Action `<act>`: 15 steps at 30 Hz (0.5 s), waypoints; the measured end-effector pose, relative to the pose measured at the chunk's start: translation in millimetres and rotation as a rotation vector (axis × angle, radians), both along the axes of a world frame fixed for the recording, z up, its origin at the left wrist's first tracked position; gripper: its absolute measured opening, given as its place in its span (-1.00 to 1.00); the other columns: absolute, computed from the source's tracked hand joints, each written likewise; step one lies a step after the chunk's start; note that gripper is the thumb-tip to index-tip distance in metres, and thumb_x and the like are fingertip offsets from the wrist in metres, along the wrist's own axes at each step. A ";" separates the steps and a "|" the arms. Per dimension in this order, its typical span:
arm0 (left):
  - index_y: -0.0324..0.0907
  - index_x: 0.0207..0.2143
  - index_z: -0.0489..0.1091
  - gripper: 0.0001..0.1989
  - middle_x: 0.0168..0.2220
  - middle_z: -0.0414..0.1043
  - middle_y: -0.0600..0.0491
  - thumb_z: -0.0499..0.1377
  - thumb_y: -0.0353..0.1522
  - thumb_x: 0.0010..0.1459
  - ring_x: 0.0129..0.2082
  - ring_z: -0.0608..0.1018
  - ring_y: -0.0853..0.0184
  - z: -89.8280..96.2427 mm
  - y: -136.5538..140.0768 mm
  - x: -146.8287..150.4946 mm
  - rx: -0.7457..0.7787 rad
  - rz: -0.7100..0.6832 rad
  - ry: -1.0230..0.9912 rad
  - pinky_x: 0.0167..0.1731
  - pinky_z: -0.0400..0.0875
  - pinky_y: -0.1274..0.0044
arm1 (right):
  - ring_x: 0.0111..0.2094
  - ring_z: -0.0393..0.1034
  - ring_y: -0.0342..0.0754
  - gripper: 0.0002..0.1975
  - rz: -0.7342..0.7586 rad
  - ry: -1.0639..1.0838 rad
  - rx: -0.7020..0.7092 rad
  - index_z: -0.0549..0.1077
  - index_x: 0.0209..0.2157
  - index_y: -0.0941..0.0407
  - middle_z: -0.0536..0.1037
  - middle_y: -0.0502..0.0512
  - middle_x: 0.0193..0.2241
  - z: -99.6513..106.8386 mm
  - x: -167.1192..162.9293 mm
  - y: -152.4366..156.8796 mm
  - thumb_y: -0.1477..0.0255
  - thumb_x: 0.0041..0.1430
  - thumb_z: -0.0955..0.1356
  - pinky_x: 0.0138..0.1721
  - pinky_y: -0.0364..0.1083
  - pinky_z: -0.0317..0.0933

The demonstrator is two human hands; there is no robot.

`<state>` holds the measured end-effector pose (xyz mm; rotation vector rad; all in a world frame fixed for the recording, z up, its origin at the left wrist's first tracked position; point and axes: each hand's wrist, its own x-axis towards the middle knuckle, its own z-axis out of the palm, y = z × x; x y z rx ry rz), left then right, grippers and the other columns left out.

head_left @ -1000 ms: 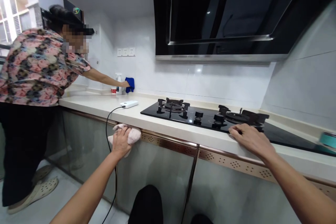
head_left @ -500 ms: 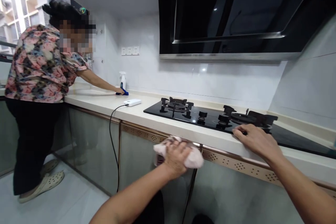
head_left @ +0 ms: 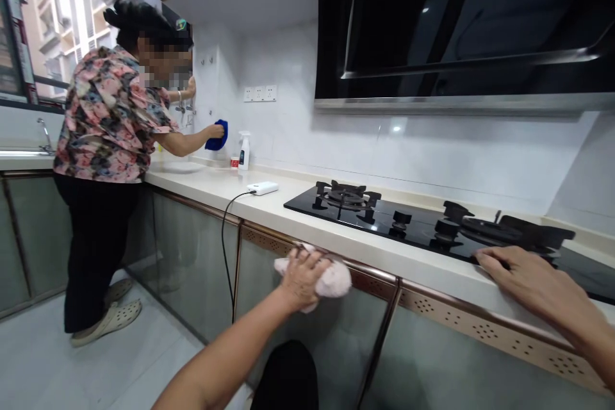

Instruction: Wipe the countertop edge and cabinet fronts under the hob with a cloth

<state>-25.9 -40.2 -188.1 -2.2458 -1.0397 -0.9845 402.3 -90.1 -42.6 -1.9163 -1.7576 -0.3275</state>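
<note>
Holding a cloth bunched beneath the left hand, with fingers bent over it and slightly parted, against the trim atop the middle door. Looks part-way through wiping, to judge by cloth on metal. Cannot sort wiped stretches from unwiped ones: no clear streak or dirt line in sight. Not under the cloth: the left end of this trim, and the whole right trim.

Resting the right hand by the near edge of the hob, with fingers loosely curled and no cloth in sight there; cannot tell of any grip, with the undersides hidden.

Soft and plush-looking, pale pinkish white: the cloth, squashed into a rounded wad. Coppery and smooth, pierced with clusters of small round holes: both trims. Grey-green with a dull, glassy sheen: the door. Cream, smooth and thick-edged: the counter. Glossy black glass under dark, chunky pan supports: the hob. Slim, white and rounded, trailing a black cable over the edge: the power bank.

At far left, raised near the wall in the hand of a co-worker: a blue rag.
</note>
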 end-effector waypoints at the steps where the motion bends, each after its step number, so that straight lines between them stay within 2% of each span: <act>1: -0.10 0.20 0.30 -0.28 0.17 0.33 -0.14 0.28 -0.25 -0.08 0.10 0.31 -0.01 1.5 3.6 -24.8 -0.025 0.054 -0.038 0.18 -0.01 0.12 | 0.06 0.35 0.25 -0.53 0.001 0.000 -0.004 0.57 -0.13 -0.02 0.45 0.27 0.12 -0.3 0.5 1.0 0.12 0.21 0.15 -0.11 0.15 0.17; 5: -0.16 0.16 0.31 -0.30 0.18 0.29 -0.18 0.27 -0.37 -0.11 0.17 0.30 -0.03 14.0 13.6 -113.8 -0.120 0.243 -0.237 0.21 0.09 0.15 | 0.01 0.38 0.24 -0.55 -0.015 -0.005 0.001 0.58 -0.17 -0.04 0.44 0.29 0.13 -0.3 -0.7 2.8 0.10 0.19 0.16 -0.15 0.16 0.17; 8: -0.16 0.09 0.32 -0.40 0.14 0.33 -0.13 0.23 -0.41 -0.08 0.17 0.31 0.02 25.7 20.5 -155.4 -0.142 0.334 -0.438 0.16 0.21 0.24 | -0.01 0.38 0.26 -0.52 -0.047 -0.012 0.010 0.57 -0.15 -0.02 0.45 0.30 0.11 0.2 -1.9 3.3 0.07 0.19 0.15 -0.14 0.16 0.16; 11: -0.15 -0.01 0.34 -0.52 0.07 0.38 -0.10 0.20 -0.44 -0.05 0.15 0.33 0.04 30.9 27.9 -164.7 -0.129 0.374 -0.535 0.11 0.26 0.25 | -0.02 0.39 0.26 -0.50 -0.058 -0.027 0.000 0.56 -0.14 0.00 0.46 0.30 0.11 0.8 -2.8 3.2 0.07 0.20 0.14 -0.14 0.15 0.16; 15: -0.21 0.04 0.29 -0.53 0.17 0.30 -0.21 0.17 -0.39 0.03 0.17 0.27 -0.05 21.2 34.9 -136.0 -0.078 0.477 -0.650 0.10 0.25 0.14 | -0.01 0.39 0.24 -0.51 -0.063 -0.046 -0.012 0.55 -0.14 0.00 0.45 0.27 0.13 2.3 -5.1 2.5 0.08 0.18 0.14 -0.14 0.15 0.18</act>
